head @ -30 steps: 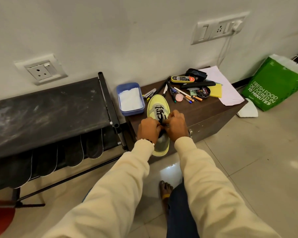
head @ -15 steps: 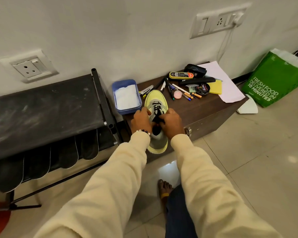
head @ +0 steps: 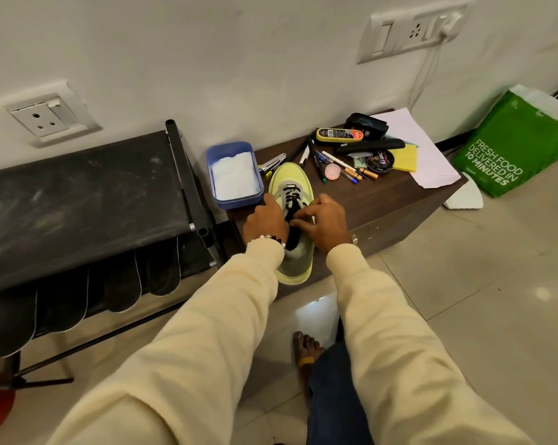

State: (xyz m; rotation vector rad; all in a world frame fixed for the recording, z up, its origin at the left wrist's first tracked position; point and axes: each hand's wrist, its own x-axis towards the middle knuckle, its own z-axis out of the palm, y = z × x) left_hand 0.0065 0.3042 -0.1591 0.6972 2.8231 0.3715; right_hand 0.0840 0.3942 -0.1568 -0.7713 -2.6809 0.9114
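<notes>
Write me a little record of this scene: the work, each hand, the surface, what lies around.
Work: hands at the black laces of a yellow-green sneaker
Left hand: holds the sneaker's side
Right hand: pinches the black laces
Surface: brown cabinet; the sneaker's heel overhangs its front edge
Beside the sneaker: blue tub with white contents
Behind it: pens, Cherry polish tin
On the floor: green bag
</notes>
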